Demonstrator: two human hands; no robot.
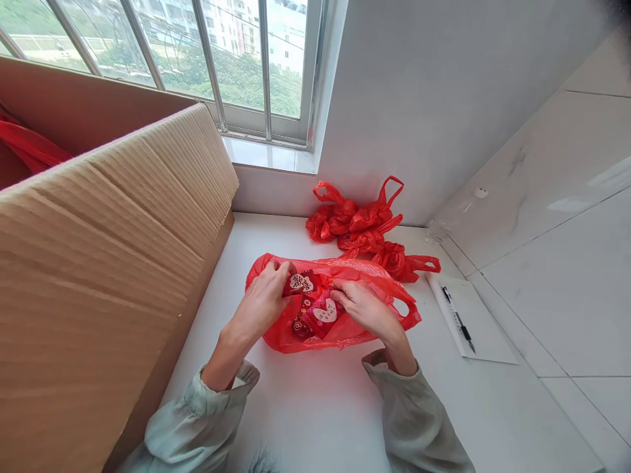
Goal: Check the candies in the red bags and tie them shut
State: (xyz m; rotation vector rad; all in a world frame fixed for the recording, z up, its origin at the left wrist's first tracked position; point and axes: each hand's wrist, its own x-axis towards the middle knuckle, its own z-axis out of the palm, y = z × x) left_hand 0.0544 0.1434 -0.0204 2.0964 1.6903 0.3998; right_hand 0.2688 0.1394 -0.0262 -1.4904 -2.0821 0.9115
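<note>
On the white tabletop a red plastic bag (pixel 290 340) lies spread with its mouth open toward me. My left hand (pixel 263 292) reaches over the bag's left side, its fingers closed on the edge of a dark red packet (pixel 302 282) with a pale printed label. Between the thumb and fingers of my right hand (pixel 365 307) is a pinkish-red packet (pixel 325 314) with a pale heart on it. Another dark red packet (pixel 302 323) with a flower-like print sits lower in the bag, partly covered.
Several knotted red plastic bags (pixel 362 220) lie against the wall behind. A large cardboard box (pixel 123 249) stands at left, with red plastic inside. To the right, a black pen (pixel 458 320) rests on white paper (pixel 488 328). A barred window (pixel 236 66) is above.
</note>
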